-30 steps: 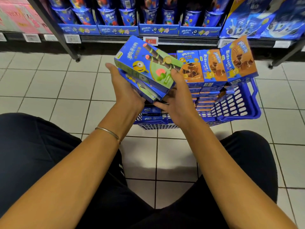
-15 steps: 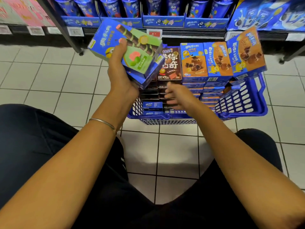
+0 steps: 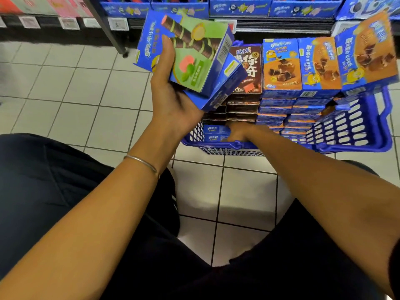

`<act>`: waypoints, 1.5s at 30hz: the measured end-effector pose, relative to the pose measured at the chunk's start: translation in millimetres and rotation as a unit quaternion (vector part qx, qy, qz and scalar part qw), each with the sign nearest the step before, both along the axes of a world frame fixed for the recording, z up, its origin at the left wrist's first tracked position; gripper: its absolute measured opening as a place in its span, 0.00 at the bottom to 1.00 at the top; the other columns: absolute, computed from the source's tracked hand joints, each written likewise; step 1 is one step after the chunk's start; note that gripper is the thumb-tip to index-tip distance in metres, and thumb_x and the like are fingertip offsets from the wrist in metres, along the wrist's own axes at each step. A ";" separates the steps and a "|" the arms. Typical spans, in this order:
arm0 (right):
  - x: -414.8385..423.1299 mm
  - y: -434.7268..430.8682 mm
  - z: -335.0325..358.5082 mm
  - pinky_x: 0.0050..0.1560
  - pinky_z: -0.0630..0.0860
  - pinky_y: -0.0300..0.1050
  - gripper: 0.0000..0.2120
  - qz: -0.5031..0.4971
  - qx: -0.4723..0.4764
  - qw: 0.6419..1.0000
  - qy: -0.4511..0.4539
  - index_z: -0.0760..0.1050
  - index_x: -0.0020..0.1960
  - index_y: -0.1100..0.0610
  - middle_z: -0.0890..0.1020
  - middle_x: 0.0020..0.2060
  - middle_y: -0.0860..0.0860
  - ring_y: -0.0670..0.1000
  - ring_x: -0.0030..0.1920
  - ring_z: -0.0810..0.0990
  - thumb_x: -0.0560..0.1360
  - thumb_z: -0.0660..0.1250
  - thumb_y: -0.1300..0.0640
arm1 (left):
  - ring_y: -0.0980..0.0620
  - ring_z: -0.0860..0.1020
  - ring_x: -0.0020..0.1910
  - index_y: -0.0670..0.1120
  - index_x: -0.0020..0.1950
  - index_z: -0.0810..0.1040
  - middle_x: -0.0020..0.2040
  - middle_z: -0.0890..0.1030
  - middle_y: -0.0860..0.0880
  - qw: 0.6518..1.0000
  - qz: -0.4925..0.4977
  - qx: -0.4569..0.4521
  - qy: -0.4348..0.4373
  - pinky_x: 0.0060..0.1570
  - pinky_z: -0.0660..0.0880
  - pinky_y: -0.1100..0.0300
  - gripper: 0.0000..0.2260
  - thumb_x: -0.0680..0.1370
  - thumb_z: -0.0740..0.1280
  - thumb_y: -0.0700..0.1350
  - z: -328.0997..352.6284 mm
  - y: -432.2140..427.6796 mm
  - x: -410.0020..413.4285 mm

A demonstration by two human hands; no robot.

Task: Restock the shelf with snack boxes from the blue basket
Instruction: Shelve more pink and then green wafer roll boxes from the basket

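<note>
My left hand point(image 3: 171, 100) grips a small stack of blue-and-green snack boxes point(image 3: 194, 61), thumb across the top box, tilted above the basket's left end. The blue basket point(image 3: 357, 148) stands on the floor tiles, packed with stacks of brown boxes point(image 3: 246, 68) and blue-and-orange boxes point(image 3: 281, 68). My right hand point(image 3: 242, 131) reaches down inside the basket's near left corner, next to low blue boxes point(image 3: 213, 132). Its fingers are foreshortened, so any grip is hidden.
The shelf point(image 3: 281, 24) runs along the top, its bottom tier lined with blue display trays and price tags. A dark slanted shelf post point(image 3: 108, 29) meets the floor left of the basket. My knees in dark trousers frame the lower view.
My right hand let go of the stack and dropped into the basket's near left corner. My left hand alone now holds the blue-and-green boxes, raised slightly.
</note>
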State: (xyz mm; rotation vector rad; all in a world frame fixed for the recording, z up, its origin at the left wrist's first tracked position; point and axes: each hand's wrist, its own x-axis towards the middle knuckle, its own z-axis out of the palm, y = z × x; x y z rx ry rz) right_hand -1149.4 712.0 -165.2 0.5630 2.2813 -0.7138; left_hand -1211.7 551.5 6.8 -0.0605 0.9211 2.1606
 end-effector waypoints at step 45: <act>30.9 9.7 192.1 0.45 0.83 0.49 0.13 -0.553 -0.444 0.568 0.418 0.76 0.59 0.51 0.87 0.52 0.51 0.58 0.51 0.87 0.79 0.63 0.47 | 0.26 0.73 0.72 0.34 0.77 0.69 0.75 0.73 0.30 0.985 0.046 -0.144 0.085 0.67 0.71 0.25 0.26 0.81 0.70 0.39 -9.3 32.2 -32.6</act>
